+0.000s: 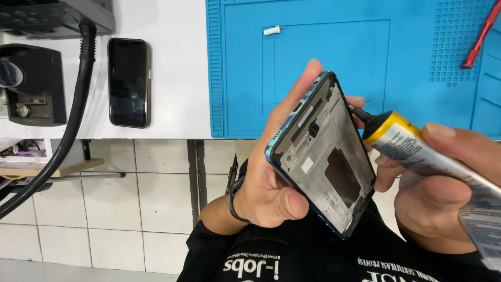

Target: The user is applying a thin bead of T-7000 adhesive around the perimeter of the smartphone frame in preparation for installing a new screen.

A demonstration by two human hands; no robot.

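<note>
Left hand (271, 177) clamps a blue-edged grey phone frame (323, 154), tilted, just below the blue silicone mat (313, 52). Right hand (443, 183) is closed around a yellow-and-silver glue tube (422, 151); its black nozzle seems to touch the frame's upper edge.

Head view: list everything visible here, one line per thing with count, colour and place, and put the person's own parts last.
phone frame: one, grey inside with blue edge, held up in the middle
glue tube: one, yellow and silver with black nozzle, tip at the frame's upper right edge
work mat: one, blue, on the table, top right
white cap: one, on the mat, upper left part
red tool: one, on the mat, far right
phone: one, black, dark screen, flat on the white table
black hose: one, left side
black device: one, far left
left hand: grips the frame, black band at the wrist
right hand: holds the tube
</note>
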